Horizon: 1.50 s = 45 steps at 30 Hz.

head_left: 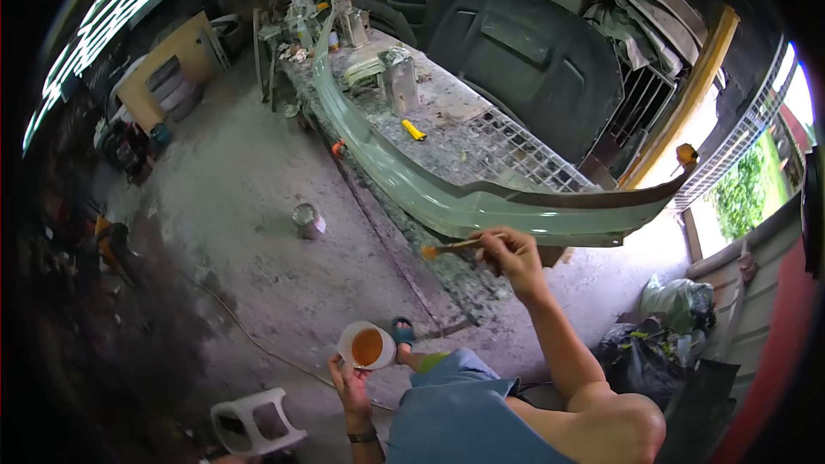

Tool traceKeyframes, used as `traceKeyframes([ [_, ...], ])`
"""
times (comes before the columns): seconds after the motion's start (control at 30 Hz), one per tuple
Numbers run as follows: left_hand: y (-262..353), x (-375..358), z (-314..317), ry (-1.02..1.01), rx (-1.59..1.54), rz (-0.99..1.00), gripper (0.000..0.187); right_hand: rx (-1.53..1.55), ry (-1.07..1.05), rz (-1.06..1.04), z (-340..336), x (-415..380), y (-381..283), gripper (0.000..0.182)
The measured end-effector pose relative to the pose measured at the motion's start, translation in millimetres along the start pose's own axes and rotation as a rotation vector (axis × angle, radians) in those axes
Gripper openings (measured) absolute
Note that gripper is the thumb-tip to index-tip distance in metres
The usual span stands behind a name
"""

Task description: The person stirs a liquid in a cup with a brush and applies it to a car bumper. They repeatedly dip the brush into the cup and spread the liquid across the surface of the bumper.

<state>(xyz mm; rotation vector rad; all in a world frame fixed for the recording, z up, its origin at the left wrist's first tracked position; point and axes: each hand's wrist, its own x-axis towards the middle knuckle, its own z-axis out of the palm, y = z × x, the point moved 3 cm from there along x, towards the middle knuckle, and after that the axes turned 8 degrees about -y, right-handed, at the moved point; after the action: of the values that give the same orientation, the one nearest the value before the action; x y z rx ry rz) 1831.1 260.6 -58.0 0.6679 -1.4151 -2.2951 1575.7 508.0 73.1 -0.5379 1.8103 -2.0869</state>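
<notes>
My right hand [514,259] is closed around the handle of a paintbrush [455,247], whose orange-brown bristles point left. Just behind the brush runs a long, curved, pale green car bumper [412,179], lying along the near side of the workbench. Lower down, the fingers of my left hand [351,385] grip the side of a white tub [350,346]. Orange-brown liquid [367,346] lies inside it. A dark band circles my left wrist.
Metal cans [400,86] and a yellow tool [413,130] stand or lie on the workbench [455,103]. A jar [308,220] is on the floor, with a white stool [255,423] lower left. Black bags [640,357] sit at right. A cord [249,335] crosses the floor.
</notes>
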Motion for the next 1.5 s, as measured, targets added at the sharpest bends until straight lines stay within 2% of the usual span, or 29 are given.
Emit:
traceKeyframes([
  [0.1, 17.1, 54.0, -38.6, -0.071, 0.074, -0.004, 0.046, 0.103, -0.054, 0.123, 50.2, 41.9, 37.3, 0.02],
  [0.2, 42.7, 103.8, -66.3, -0.117, 0.162, -0.02, 0.055, 0.103, 0.003, 0.148, 95.7, 89.6, 62.2, 0.02],
  [0.23, 50.7, 122.3, -71.3, -0.145, 0.195, -0.005, 0.058, 0.099, -0.047, 0.157, 108.6, 104.3, 69.1, 0.021],
  [0.27, 61.0, 140.2, -73.1, -0.204, 0.236, 0.013, 0.063, 0.096, -0.105, 0.179, 118.8, 113.4, 77.8, 0.021],
  [0.43, 79.9, 236.6, -101.2, -0.274, 0.246, -0.045, 0.061, 0.118, -0.022, 0.252, 136.6, 142.7, 109.2, 0.02],
  [0.57, 86.5, 336.6, -110.2, -0.333, 0.274, -0.192, 0.051, 0.087, 0.229, 0.275, 134.1, 153.9, 132.8, 0.019],
  [0.63, 86.2, 386.3, -104.6, -0.421, 0.296, -0.294, 0.048, 0.143, 0.449, 0.255, 133.8, 158.9, 133.2, 0.021],
  [0.7, 104.1, 429.1, -71.8, -0.544, 0.281, -0.213, 0.044, 0.115, 0.607, 0.251, 141.5, 165.6, 131.7, 0.022],
  [0.73, 107.9, 452.5, -61.9, -0.597, 0.286, -0.221, 0.044, 0.142, 0.666, 0.18, 150.8, 173.0, 124.1, 0.02],
  [0.77, 112.5, 475.2, -56.6, -0.62, 0.298, -0.224, 0.045, 0.178, 0.699, 0.121, 165.8, 186.2, 118.4, 0.019],
  [0.8, 115.0, 495.7, -48.8, -0.698, 0.318, -0.195, 0.045, 0.195, 0.68, 0.161, 181.9, 198.6, 109.7, 0.019],
  [0.87, 118.1, 537.8, -32.9, -0.811, 0.358, -0.184, 0.048, 0.032, 0.813, 0.093, 211.3, 224.0, 86.6, 0.016],
  [0.9, 123.1, 551.5, -24.3, -0.862, 0.331, -0.211, 0.049, 0.056, 0.793, 0.12, 230.6, 243.9, 85.6, 0.016],
  [1.0, 118.6, 587.8, -3.1, -1.002, 0.283, -0.262, 0.053, -0.536, 0.739, 0.17, 261.3, 286.1, 71.5, 0.015],
  [1.17, 111.5, 618.8, 23.2, -1.1, 0.292, -0.275, 0.053, -0.752, 0.692, 0.198, 272.4, 346.1, 95.5, 0.012],
  [1.23, 111.4, 622.0, 35.7, -1.133, 0.332, -0.293, 0.052, -0.908, 0.733, 0.108, 265.3, 358.6, 97.6, 0.012],
  [1.37, 106.3, 634.7, 54.0, -1.167, 0.325, -0.303, 0.051, -0.881, 0.768, 0.138, 247.1, 372.7, 98.4, 0.012],
  [1.43, 104.1, 639.6, 56.2, -1.167, 0.286, -0.366, 0.052, -0.767, 0.784, 0.164, 243.3, 375.8, 100.2, 0.012],
  [1.5, 99.0, 648.0, 59.1, -1.168, 0.306, -0.368, 0.051, -0.835, 0.752, 0.207, 238.7, 385.1, 104.4, 0.011],
])
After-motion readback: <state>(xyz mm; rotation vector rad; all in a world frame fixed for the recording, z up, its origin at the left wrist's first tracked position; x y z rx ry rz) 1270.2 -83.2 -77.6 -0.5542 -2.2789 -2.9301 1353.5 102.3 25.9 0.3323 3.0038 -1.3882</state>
